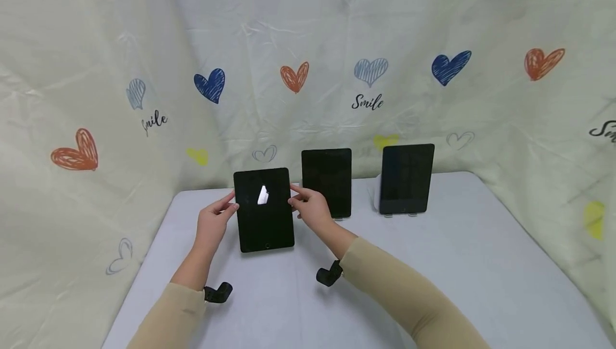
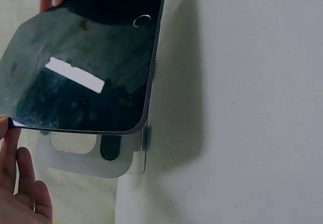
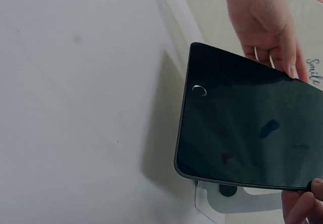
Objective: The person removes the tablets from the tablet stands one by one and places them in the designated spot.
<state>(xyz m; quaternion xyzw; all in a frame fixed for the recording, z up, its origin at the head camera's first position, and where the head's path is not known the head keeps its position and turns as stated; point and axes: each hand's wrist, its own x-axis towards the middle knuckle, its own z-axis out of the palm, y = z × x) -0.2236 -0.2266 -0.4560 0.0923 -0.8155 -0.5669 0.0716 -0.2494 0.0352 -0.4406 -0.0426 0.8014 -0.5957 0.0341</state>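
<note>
A black tablet (image 1: 264,226) with a round home button stands nearly upright, a bright reflection on its dark screen. My left hand (image 1: 212,226) pinches its left edge between thumb and fingers. On the opposite edge, my right hand (image 1: 313,211) pinches it at about the same height. Behind the tablet, a pale stand (image 2: 108,169) with a dark pad shows in the left wrist view, mostly hidden by the tablet. The same stand (image 3: 252,203) peeks out below the tablet's edge in the right wrist view.
Two more dark tablets stand upright farther back: one (image 1: 327,178) just beyond my right hand, another (image 1: 406,178) to its right on a pale stand (image 1: 377,194). A white cloth covers the table (image 1: 433,274). A curtain (image 1: 327,28) printed with hearts hangs behind.
</note>
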